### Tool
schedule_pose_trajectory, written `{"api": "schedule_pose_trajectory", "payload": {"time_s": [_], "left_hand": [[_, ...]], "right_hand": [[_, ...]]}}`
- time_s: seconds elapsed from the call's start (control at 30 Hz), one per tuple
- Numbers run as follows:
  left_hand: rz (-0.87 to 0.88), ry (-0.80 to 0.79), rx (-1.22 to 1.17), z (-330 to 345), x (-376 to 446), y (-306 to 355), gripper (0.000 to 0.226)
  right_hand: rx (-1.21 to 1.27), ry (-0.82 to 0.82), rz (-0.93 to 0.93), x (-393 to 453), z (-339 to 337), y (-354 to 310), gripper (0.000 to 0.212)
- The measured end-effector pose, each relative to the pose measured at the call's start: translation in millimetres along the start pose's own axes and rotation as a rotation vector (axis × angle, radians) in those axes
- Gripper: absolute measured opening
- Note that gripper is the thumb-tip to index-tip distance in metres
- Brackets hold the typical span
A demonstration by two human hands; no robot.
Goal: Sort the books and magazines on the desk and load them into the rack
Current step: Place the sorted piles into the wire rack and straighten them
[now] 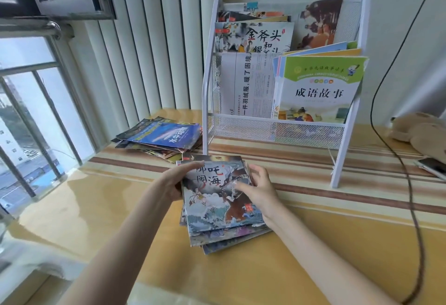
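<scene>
The desk [101, 208] runs wide, with bare surface left of and in front of the hands. The white rack [284, 126] stands at its back, both tiers holding books. A second pile [160, 137] lies left of the rack's foot. The book stack [222, 208] lies near the middle, edges uneven. The left hand [177, 180] grips its left edge; the right hand [257, 190] grips its right edge.
</scene>
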State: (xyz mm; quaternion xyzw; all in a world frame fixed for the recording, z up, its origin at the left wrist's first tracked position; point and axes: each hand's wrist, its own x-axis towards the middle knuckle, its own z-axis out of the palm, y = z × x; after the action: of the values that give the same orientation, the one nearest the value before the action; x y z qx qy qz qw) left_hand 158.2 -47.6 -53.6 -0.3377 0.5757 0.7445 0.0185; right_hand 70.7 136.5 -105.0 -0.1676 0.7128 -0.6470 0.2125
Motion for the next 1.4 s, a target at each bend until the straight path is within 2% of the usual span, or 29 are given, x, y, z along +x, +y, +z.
{"api": "schedule_pose_trajectory", "payload": {"time_s": [0.13,0.2,0.27,0.3,0.37,0.43,0.5,0.6,0.67,0.73,0.8,0.87,0.93,1.07,1.17,1.23,1.33,1.4], "left_hand": [[0.070,-0.021,0.028,7.9,-6.4,-1.5,0.020],[0.169,-0.047,0.009,13.4,-16.7,7.4,0.025],[0.348,-0.091,0.024,18.5,-30.0,19.0,0.032],[0.460,-0.116,0.055,20.6,-36.1,24.5,0.036],[0.649,-0.160,0.093,24.6,-47.1,35.9,0.042],[0.753,-0.168,0.128,27.4,-50.4,42.0,0.045],[0.769,-0.158,0.153,29.0,-46.5,38.5,0.046],[0.758,-0.141,0.153,29.6,-36.1,27.1,0.058],[0.779,-0.122,0.199,27.8,-30.2,23.1,0.060],[0.773,-0.104,0.246,25.8,-27.2,17.0,0.047],[0.756,-0.104,0.316,25.6,-25.9,2.7,0.025],[0.771,-0.073,0.335,26.1,-19.2,-12.7,0.022],[0.808,-0.011,0.253,30.5,-15.4,-11.3,0.023],[0.954,0.030,0.087,57.3,-25.5,40.4,0.038],[1.099,0.014,0.046,82.2,-38.1,100.4,0.028],[1.191,0.003,0.028,99.9,-44.9,145.3,0.032],[1.294,-0.029,0.023,137.1,-47.8,210.1,0.026],[1.336,-0.046,0.027,167.6,-47.3,248.1,0.025]], "right_hand": [[0.048,0.032,-0.055,-3.1,-7.1,-0.7,0.065],[0.018,0.074,-0.101,-3.8,-13.6,-10.6,0.073],[0.039,0.075,-0.126,-5.9,-20.1,-30.7,0.083],[0.088,0.047,-0.142,-7.3,-24.5,-42.1,0.081],[0.149,-0.030,-0.209,-10.6,-34.3,-60.7,0.064],[0.139,-0.079,-0.274,-11.4,-42.4,-66.5,0.048],[0.111,-0.099,-0.281,-12.3,-44.8,-62.5,0.046],[0.076,-0.098,-0.273,-11.7,-43.0,-50.7,0.059],[0.057,-0.080,-0.278,-9.3,-43.9,-48.7,0.049],[0.067,-0.079,-0.287,-9.1,-44.1,-51.5,0.039],[0.110,-0.084,-0.296,-10.5,-43.7,-52.2,0.037],[0.113,-0.074,-0.302,-13.1,-45.0,-54.8,0.038],[0.030,-0.057,-0.353,-12.8,-50.9,-68.9,0.039],[-0.129,0.033,-0.589,-3.5,-69.1,-138.4,0.031],[-0.170,0.079,-0.770,10.8,-88.8,-204.8,0.035],[-0.167,0.125,-0.860,23.3,-106.8,-246.8,0.032],[-0.163,0.213,-0.961,40.8,-141.3,-305.3,0.025],[-0.149,0.271,-0.993,52.7,-166.0,-335.4,0.034]]}}
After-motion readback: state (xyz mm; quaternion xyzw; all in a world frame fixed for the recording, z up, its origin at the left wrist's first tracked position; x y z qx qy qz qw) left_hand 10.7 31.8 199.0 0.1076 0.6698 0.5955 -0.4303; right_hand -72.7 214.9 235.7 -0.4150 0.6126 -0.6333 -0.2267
